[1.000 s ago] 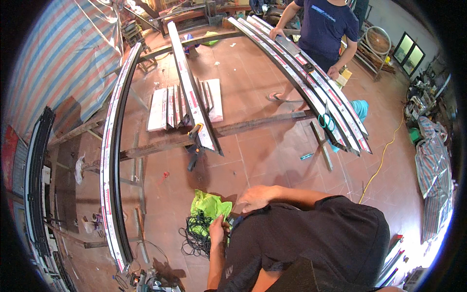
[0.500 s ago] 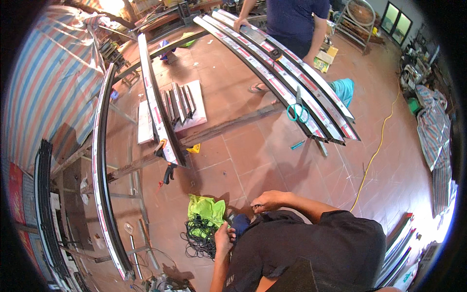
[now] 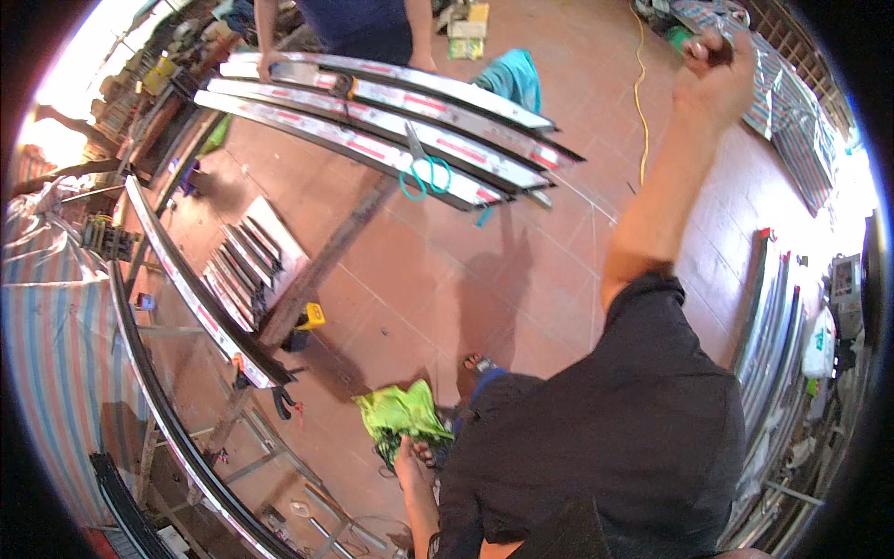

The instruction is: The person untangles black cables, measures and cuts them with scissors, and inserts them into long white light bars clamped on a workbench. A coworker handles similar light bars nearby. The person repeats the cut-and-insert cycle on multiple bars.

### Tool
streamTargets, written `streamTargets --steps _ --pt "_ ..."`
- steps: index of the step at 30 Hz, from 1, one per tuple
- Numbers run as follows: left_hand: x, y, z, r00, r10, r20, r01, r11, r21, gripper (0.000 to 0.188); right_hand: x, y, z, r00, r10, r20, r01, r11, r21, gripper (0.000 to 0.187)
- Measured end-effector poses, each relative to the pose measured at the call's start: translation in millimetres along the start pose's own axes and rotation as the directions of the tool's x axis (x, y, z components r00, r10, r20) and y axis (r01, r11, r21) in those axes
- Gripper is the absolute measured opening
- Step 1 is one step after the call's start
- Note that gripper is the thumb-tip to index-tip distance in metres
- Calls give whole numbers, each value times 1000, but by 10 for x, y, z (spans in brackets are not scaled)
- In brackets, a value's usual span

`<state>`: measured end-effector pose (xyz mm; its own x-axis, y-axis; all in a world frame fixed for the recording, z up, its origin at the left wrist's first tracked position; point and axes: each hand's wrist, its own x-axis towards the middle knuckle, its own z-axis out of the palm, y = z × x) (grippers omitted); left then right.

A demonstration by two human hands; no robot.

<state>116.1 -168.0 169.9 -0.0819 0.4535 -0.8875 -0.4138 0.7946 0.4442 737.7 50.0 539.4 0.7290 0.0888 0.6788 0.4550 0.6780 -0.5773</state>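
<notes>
My left hand (image 3: 414, 462) is closed low at the near edge of a crumpled lime-green plastic bag (image 3: 396, 406). A tangle of thin black cord shows under and beside the bag, next to my fingers. What the fingers pinch is too small to make out. Out to the far right, my right hand (image 3: 715, 82) is raised at the end of an outstretched arm, its fingers curled together. Anything between them cannot be seen. Teal-handled scissors (image 3: 425, 175) rest on long film-covered profiles (image 3: 447, 147) ahead of me.
A person (image 3: 358, 28) stands behind the profiles, one hand on them. A profile (image 3: 200, 289) with a clamp lies on the metal frame at left, near short cut pieces (image 3: 244, 265). A yellow cable (image 3: 641, 98) crosses the tiled floor. More long bars (image 3: 768, 317) lie at right.
My right hand has swung from beside my body up and far out to the right. My left hand stays by the green bag. The whole view has turned to the right.
</notes>
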Motion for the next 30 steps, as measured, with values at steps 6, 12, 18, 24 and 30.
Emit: streamTargets --steps 6,12,18,24,30 --pt "-46 516 -145 994 104 33 -93 967 -238 27 -1712 227 194 911 330 246 -277 933 -228 40" --pt "-819 1038 -699 971 219 100 -162 902 -401 43 -4434 -111 430 26 656 754 -477 671 -568 30" --pt "-1540 878 -999 954 273 123 -238 941 -239 51 -6112 -1348 733 -697 -3 718 -381 849 -366 40" --pt "-1987 795 -1198 846 463 265 -468 883 -47 41 -7107 -2136 667 -801 -431 416 -525 839 -140 27" --pt "-1857 924 -1777 702 679 214 -686 726 -52 35 -6811 -2435 640 -906 -66 418 -251 879 -406 55"
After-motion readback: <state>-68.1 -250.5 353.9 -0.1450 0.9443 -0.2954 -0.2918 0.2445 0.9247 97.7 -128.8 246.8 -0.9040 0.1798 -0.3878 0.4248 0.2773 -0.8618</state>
